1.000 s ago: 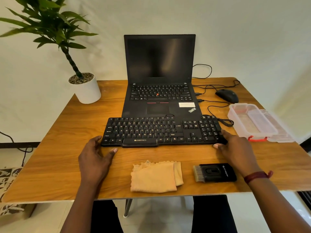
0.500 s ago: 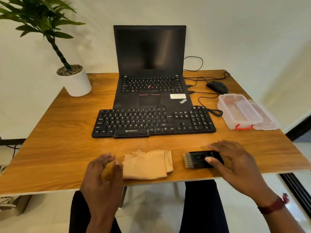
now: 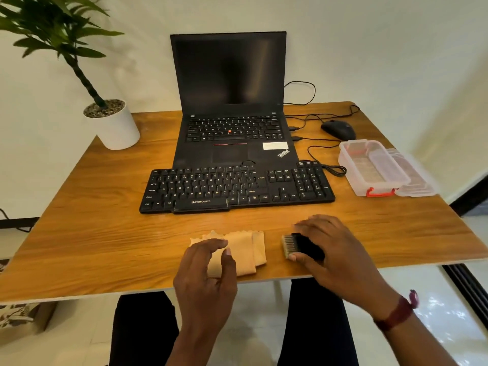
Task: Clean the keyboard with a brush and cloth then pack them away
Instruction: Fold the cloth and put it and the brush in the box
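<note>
A black Zebronics keyboard [image 3: 237,188] lies across the middle of the wooden table [image 3: 92,233], in front of the laptop. A folded peach cloth [image 3: 245,249] rests near the front edge. My left hand [image 3: 208,281] hovers over the cloth's left part with fingers apart, holding nothing. To the right lies a small black brush [image 3: 298,245] with pale bristles pointing left. My right hand [image 3: 338,257] covers it, thumb at the near side and fingers over the far side, closing around it while it rests on the table.
An open black laptop [image 3: 229,101] stands behind the keyboard. A clear plastic box with a red clasp [image 3: 369,167] and its lid [image 3: 414,178] sit at the right. A black mouse [image 3: 338,129] with cables lies at the back right, a potted plant [image 3: 113,122] at the back left.
Both hands left the keyboard's ends and came back toward the front edge. My right hand settled over the brush and closed on it; my left hand moved over the cloth.
</note>
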